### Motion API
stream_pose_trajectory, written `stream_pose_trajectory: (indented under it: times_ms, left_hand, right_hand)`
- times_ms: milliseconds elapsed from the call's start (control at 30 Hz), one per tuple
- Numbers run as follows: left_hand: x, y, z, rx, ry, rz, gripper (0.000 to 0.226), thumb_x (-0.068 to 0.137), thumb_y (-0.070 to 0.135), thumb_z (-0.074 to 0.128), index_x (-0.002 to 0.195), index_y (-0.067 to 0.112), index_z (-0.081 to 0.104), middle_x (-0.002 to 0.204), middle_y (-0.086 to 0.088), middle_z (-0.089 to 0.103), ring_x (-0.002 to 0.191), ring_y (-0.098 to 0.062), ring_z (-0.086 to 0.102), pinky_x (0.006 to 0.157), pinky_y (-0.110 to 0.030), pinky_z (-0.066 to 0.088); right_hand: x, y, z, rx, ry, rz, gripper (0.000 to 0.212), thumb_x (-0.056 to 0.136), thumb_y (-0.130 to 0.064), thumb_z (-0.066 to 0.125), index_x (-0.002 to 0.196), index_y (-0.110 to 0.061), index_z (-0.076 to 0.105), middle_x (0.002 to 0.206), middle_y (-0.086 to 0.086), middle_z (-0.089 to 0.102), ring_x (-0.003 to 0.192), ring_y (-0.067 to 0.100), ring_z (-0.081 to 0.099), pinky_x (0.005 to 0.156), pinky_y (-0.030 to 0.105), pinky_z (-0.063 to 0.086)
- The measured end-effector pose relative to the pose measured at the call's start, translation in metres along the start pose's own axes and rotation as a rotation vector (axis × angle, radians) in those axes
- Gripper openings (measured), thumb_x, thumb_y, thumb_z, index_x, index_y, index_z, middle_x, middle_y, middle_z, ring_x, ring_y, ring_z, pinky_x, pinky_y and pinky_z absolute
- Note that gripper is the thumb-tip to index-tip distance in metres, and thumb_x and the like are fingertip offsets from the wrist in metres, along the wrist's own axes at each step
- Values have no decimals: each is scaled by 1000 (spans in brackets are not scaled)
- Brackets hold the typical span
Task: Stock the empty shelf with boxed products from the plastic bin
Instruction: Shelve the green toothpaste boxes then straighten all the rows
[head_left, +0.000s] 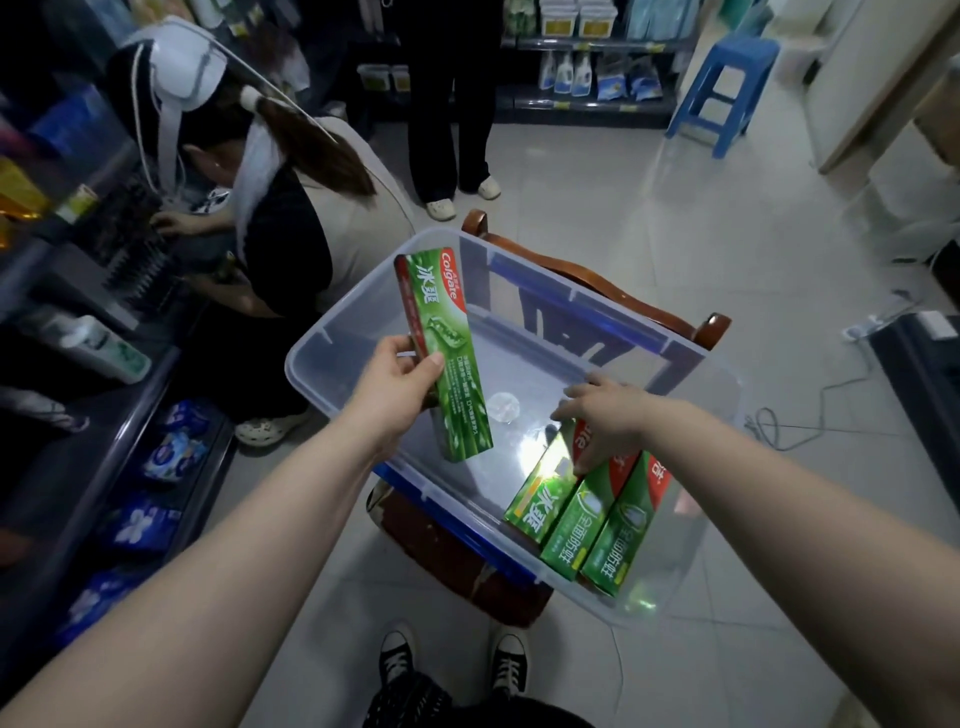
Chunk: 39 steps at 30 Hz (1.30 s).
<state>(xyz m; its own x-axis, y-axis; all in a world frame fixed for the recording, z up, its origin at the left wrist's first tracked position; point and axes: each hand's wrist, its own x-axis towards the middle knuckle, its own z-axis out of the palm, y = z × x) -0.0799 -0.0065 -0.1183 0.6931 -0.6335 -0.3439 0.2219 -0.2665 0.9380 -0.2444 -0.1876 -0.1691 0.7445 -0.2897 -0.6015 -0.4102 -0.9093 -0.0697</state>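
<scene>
While the left hand (405, 379) lifts one green toothpaste box (441, 332) above the centre of the frame, thumb across its printed face and fingers curled behind its lower half, the right hand (605, 415) reaches into the plastic bin (332, 332). That split looks deliberate: one box is carried clear so the other hand can gather a second. The right fingers are loosely spread over the red ends of three more boxes (587, 519), which lie side by side and touching in the bin's lower-right corner; the thumb tip seems to rest on one, but no grip has closed.

The bin sits on a wooden chair (597, 275), probably to bring it within arm's reach. Dark shelving (104, 457) runs down the left edge of the frame, just beside the bin, so a box need only swing leftward; which tier is to be filled I cannot tell. A crouching person (311, 223) works at that shelving in the upper left.
</scene>
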Motion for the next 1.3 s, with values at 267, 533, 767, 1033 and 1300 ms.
stream_pose_trajectory:
  times_ms: [267,533,767,1033,1300]
  left_hand:
    - [8,-7,-3,38,42,32,24,95,14,53,116,15,41,111,-9,63,88,-16,64,73,-28,51]
    - [12,-12,-9,170,59,56,32,92,20,58,120,17,42,114,-9,63,98,-21,64,90,-44,53]
    - [11,-8,-13,142,117,62,40,89,25,61,124,18,41,119,-8,61,104,-23,63,92,-48,51]
    - [1,7,-29,56,187,164,38,87,25,62,120,19,45,118,-10,63,106,-25,62,94,-51,50]
    - [-31,48,-97,-227,399,273,27,91,6,58,115,9,46,117,-15,61,110,-34,60,92,-53,50]
  right_hand:
    - [15,-1,-7,-117,244,-63,48,79,-65,57,106,-24,61,107,-3,61,107,21,51,100,40,30]
    - [12,-2,-6,-121,105,-153,68,69,-67,66,125,-32,53,126,-6,50,121,20,42,112,45,19]
    - [10,-8,-8,-131,109,-205,77,70,-67,65,135,-30,45,136,-4,45,126,21,39,111,43,24]
    - [6,-16,-19,27,421,-150,44,76,-45,67,114,-26,59,106,-6,62,98,17,55,83,36,49]
    - [-12,-82,-106,708,660,-58,39,74,-54,70,94,-23,58,81,-8,61,72,9,58,53,22,38]
